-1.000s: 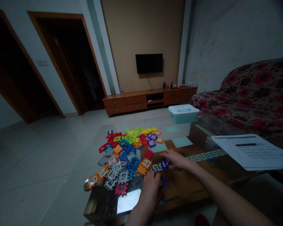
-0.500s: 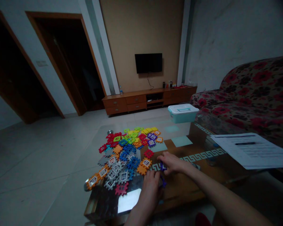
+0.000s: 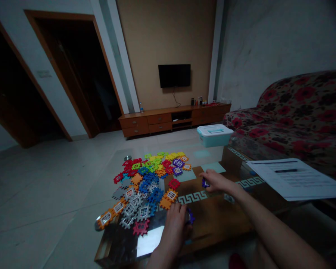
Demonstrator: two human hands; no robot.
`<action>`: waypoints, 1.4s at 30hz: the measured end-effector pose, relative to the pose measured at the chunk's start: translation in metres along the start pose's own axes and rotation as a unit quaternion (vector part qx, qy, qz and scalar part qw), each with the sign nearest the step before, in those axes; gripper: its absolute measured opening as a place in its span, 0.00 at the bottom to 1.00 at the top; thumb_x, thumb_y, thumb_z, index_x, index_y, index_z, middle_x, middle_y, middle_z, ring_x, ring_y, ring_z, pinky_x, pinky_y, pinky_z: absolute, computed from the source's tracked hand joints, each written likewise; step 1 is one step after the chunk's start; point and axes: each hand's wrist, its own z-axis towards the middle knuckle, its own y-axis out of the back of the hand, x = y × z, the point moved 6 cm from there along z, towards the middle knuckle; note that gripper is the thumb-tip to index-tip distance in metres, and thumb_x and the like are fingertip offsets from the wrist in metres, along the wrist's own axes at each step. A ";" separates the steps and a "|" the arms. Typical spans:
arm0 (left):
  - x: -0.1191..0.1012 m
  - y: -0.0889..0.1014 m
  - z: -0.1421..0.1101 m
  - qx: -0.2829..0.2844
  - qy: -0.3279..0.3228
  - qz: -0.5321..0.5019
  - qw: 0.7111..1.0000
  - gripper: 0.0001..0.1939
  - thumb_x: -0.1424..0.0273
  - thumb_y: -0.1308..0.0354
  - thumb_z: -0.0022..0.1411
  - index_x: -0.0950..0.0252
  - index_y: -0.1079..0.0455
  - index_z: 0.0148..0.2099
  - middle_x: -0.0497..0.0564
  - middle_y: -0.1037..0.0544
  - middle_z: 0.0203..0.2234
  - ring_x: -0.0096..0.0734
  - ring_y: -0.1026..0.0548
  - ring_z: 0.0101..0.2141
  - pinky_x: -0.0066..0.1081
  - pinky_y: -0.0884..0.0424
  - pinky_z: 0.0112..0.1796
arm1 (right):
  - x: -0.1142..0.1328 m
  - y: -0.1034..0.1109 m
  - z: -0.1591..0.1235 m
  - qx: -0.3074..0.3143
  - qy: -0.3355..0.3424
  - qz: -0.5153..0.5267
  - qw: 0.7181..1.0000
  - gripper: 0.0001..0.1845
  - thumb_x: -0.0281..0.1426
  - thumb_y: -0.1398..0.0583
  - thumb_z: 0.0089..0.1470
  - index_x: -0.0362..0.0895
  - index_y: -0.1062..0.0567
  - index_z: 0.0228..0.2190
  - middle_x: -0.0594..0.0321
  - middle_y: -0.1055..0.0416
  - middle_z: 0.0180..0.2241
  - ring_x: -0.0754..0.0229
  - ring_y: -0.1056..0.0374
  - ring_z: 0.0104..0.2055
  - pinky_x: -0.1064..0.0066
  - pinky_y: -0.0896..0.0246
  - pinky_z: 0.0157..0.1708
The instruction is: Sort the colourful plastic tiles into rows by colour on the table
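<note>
The right hand (image 3: 217,182) pinches a purple interlocking tile (image 3: 204,183) between its fingers over the glass-topped bench (image 3: 217,213); the left hand (image 3: 175,220) — just beside an orange window tile (image 3: 171,195) — has its fingers curled around another purple tile (image 3: 191,216).

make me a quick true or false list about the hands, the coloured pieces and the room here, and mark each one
1. The left hand and the right hand are apart. True.
2. The right hand holds a yellow piece. False: it holds a purple piece.
3. A second purple piece shows at the left hand, on its right side. True, though whether it is gripped cannot be seen.
4. The storage box stands with its lid off. False: the lid is on the storage box.
5. The spread of coloured pieces includes red, blue and yellow ones. True.
6. The television shows a bright picture. False: the television is dark.
</note>
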 end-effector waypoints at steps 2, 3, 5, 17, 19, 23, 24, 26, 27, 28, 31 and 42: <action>-0.001 0.001 0.000 0.001 -0.002 0.007 1.000 0.28 0.79 0.42 0.50 0.62 0.32 0.55 0.55 0.30 0.54 0.45 0.36 0.55 0.39 0.41 0.56 | -0.045 -0.003 0.004 0.003 -0.076 0.001 0.997 0.31 0.27 0.34 0.39 0.42 0.24 0.49 0.50 0.27 0.44 0.47 0.33 0.48 0.64 0.40 0.47; -0.001 0.001 0.000 0.002 -0.001 0.008 1.000 0.27 0.79 0.42 0.49 0.62 0.32 0.54 0.55 0.30 0.54 0.45 0.36 0.55 0.39 0.41 0.55 | -0.068 -0.002 0.005 0.000 -0.116 0.000 0.993 0.30 0.27 0.34 0.40 0.41 0.24 0.49 0.49 0.27 0.45 0.47 0.33 0.48 0.64 0.41 0.48; 0.000 0.000 0.000 0.008 0.001 0.005 1.000 0.27 0.79 0.42 0.48 0.61 0.31 0.53 0.54 0.30 0.53 0.45 0.35 0.54 0.39 0.41 0.55 | -0.106 0.004 0.009 -0.011 -0.166 -0.005 0.986 0.28 0.26 0.36 0.44 0.39 0.25 0.50 0.45 0.27 0.48 0.46 0.33 0.51 0.64 0.42 0.51; 0.001 -0.016 0.028 0.024 -0.014 -0.004 1.000 0.31 0.80 0.45 0.48 0.59 0.31 0.56 0.52 0.32 0.56 0.41 0.38 0.56 0.36 0.43 0.58 | -0.195 0.028 0.057 0.084 -0.177 0.000 0.981 0.43 0.20 0.35 0.31 0.41 0.27 0.55 0.50 0.29 0.55 0.47 0.33 0.57 0.68 0.39 0.54; -0.004 -0.015 0.036 0.038 -0.011 0.001 0.999 0.29 0.80 0.46 0.50 0.60 0.31 0.56 0.52 0.32 0.56 0.41 0.38 0.56 0.37 0.43 0.58 | -0.196 0.027 0.058 0.093 -0.171 -0.003 0.981 0.43 0.20 0.36 0.31 0.40 0.28 0.55 0.49 0.30 0.56 0.46 0.35 0.58 0.67 0.41 0.56; -0.021 -0.014 0.045 0.080 -0.012 0.011 0.997 0.27 0.79 0.49 0.54 0.62 0.32 0.57 0.54 0.32 0.56 0.44 0.38 0.56 0.39 0.42 0.57 | -0.184 0.029 0.064 0.102 -0.147 -0.017 0.984 0.43 0.20 0.34 0.31 0.42 0.27 0.55 0.47 0.31 0.56 0.42 0.35 0.58 0.63 0.41 0.56; -0.025 -0.014 0.046 0.087 -0.011 0.013 0.996 0.27 0.79 0.50 0.56 0.62 0.32 0.58 0.54 0.32 0.57 0.44 0.38 0.56 0.39 0.42 0.57 | -0.174 0.031 0.068 0.096 -0.128 -0.023 0.987 0.42 0.21 0.33 0.33 0.42 0.27 0.55 0.46 0.31 0.56 0.42 0.35 0.57 0.61 0.41 0.56; -0.031 -0.014 0.048 0.093 -0.009 0.011 0.996 0.27 0.80 0.53 0.58 0.61 0.33 0.59 0.54 0.33 0.58 0.43 0.39 0.57 0.39 0.43 0.58 | -0.146 0.032 0.082 0.079 -0.080 -0.029 0.993 0.38 0.24 0.33 0.39 0.41 0.28 0.55 0.46 0.32 0.55 0.44 0.35 0.57 0.61 0.41 0.57; -0.033 -0.015 0.050 0.093 -0.007 0.011 0.996 0.27 0.80 0.54 0.59 0.61 0.33 0.59 0.54 0.33 0.58 0.43 0.39 0.58 0.40 0.43 0.58 | -0.128 0.031 0.091 0.071 -0.051 -0.026 0.996 0.35 0.25 0.34 0.43 0.42 0.28 0.56 0.46 0.32 0.55 0.46 0.35 0.57 0.62 0.42 0.57; -0.034 -0.016 0.052 0.094 -0.004 0.010 0.996 0.27 0.80 0.55 0.60 0.61 0.33 0.59 0.54 0.34 0.58 0.43 0.40 0.58 0.40 0.44 0.58 | -0.107 0.028 0.101 0.071 -0.025 -0.021 0.997 0.34 0.26 0.35 0.45 0.42 0.28 0.56 0.47 0.31 0.55 0.48 0.35 0.56 0.63 0.42 0.57; -0.027 -0.022 0.060 0.108 0.007 0.006 0.994 0.28 0.78 0.49 0.57 0.61 0.34 0.60 0.55 0.34 0.59 0.46 0.40 0.59 0.40 0.44 0.58 | -0.037 0.016 0.132 0.055 0.095 -0.021 0.994 0.33 0.23 0.38 0.48 0.43 0.30 0.57 0.49 0.31 0.54 0.50 0.35 0.56 0.64 0.41 0.55; -0.001 -0.031 0.070 0.097 0.051 -0.002 0.994 0.34 0.75 0.39 0.45 0.64 0.33 0.58 0.58 0.34 0.57 0.50 0.40 0.57 0.40 0.44 0.57 | 0.059 -0.005 0.168 0.024 0.172 -0.115 0.978 0.14 0.30 0.42 0.58 0.44 0.24 0.46 0.49 0.28 0.46 0.49 0.32 0.45 0.62 0.38 0.44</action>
